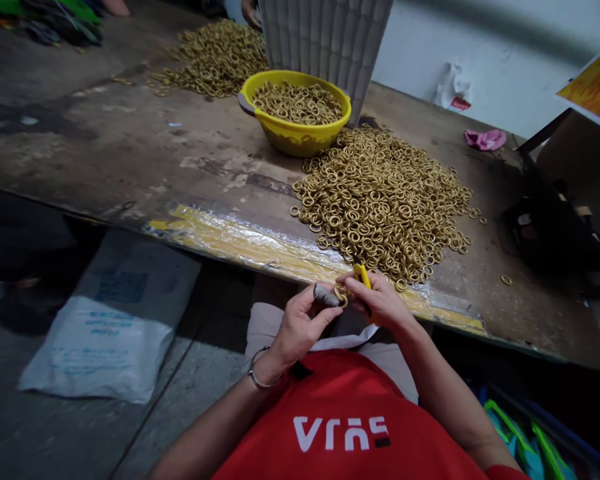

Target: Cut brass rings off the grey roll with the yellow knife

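Pinched a gold ring between the thumb and forefinger of the left hand, just off the near edge of the table. Gripped a yellow tool in the right hand, close beside the ring. Had a heap of similar rings just beyond, spreading to that near edge, and a yellow bowl of rings toward the far edge.

Workshop: scuffed workbench, heaped rings

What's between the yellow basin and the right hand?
In the head view, a loose pile of gold-coloured rings lies between the yellow basin and the right hand.
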### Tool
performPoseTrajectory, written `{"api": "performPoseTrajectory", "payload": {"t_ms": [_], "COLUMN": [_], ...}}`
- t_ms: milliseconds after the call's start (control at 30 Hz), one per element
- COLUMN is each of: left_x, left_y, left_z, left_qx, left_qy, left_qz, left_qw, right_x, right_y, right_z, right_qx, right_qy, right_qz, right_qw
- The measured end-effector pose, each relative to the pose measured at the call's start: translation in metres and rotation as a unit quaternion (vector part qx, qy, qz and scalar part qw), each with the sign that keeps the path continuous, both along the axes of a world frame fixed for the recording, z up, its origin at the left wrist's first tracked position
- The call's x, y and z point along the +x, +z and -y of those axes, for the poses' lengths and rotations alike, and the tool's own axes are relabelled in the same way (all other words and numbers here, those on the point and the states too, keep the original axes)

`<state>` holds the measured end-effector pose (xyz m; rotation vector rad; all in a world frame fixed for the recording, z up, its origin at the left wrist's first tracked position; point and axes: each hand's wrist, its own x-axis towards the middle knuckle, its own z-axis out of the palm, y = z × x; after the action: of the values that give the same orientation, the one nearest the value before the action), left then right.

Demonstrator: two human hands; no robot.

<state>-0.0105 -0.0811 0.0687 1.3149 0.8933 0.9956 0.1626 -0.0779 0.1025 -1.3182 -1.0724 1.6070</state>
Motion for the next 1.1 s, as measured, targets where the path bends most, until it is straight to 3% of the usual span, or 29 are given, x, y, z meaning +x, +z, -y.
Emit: {"api": "performPoseTrajectory", "payload": {"t_ms": [167,333,667,767,833,900,967,1100], "left_x": [0.001,0.005,0.012,0.011,0.011,0.010,0.009,0.009], "left_y": [-0.002,-0.007,0.004,0.009,0.013,0.016,0.018,0.015], "left_z": [-0.001,-0.002,0.000,0.001,0.001,0.000,-0.001,-0.001], "left_qx": [-0.059,-0.138,-0.142,-0.138,-0.125,-0.109,-0.097,-0.094], "left_qy": [-0.001,-0.021,-0.014,-0.014,-0.010,-0.002,0.009,0.011], "left_qz": [0.060,0.126,0.100,0.077,0.071,0.071,0.072,0.073], "left_qw": [0.996,0.982,0.985,0.987,0.990,0.991,0.993,0.993], "right_x": [-0.001,-0.003,-0.010,-0.009,-0.005,0.000,0.006,0.009], "right_y": [-0.001,-0.002,-0.020,-0.020,-0.016,-0.012,-0.008,-0.004], "right_z": [0.004,0.007,0.016,0.016,0.018,0.021,0.026,0.036], "right_qx": [-0.020,0.020,0.074,0.097,0.157,0.249,0.322,0.344], "right_qy": [-0.011,-0.060,-0.094,-0.090,-0.084,-0.063,-0.025,0.023], "right_qz": [-0.059,-0.047,-0.073,-0.032,0.063,0.199,0.338,0.526], "right_qw": [0.998,0.997,0.990,0.991,0.982,0.946,0.884,0.777]}}
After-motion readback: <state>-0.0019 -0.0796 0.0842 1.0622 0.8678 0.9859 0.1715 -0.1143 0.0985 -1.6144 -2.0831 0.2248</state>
